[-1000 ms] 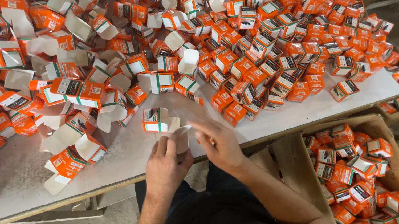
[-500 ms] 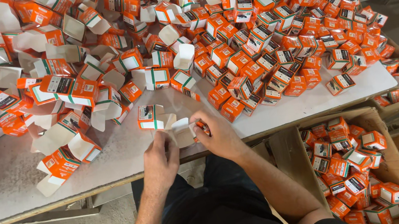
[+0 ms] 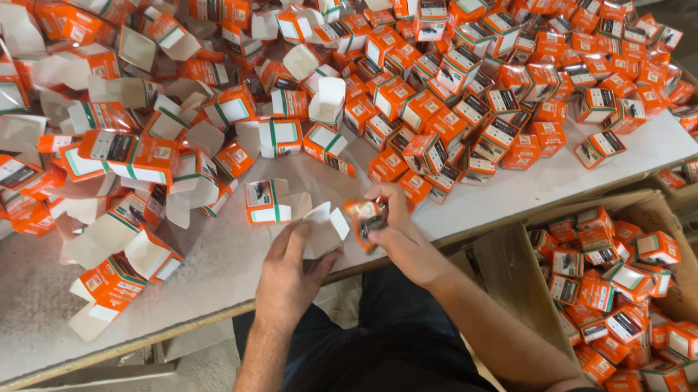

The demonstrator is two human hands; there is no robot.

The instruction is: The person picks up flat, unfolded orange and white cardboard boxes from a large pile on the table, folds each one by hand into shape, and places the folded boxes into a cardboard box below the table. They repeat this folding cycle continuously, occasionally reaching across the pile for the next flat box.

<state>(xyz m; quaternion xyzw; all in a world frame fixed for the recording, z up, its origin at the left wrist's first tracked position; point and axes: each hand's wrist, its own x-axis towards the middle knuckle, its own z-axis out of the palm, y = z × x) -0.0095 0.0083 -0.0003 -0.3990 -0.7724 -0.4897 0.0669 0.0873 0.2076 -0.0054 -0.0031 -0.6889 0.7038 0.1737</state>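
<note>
Hundreds of small orange boxes (image 3: 478, 61) are lying heaped across the surface (image 3: 219, 265), most of them closed and piled toward the far right corner, while many at the left are still gaping open with white flaps up. Both hands are working at the near edge: the left hand (image 3: 286, 273) is gripping an open box (image 3: 321, 229) by its white flap, and the right hand (image 3: 397, 230) is pinching a small dark packet (image 3: 365, 217) against that box's mouth, so both grips are closed on what they hold. One more open box (image 3: 265, 202) is standing just beyond the hands. Below the surface's near right corner a cardboard carton (image 3: 691, 262) is filling with finished boxes, though room remains in it. Judging from the heaps, a large share is packed, yet plenty of open boxes are waiting at the left.
</note>
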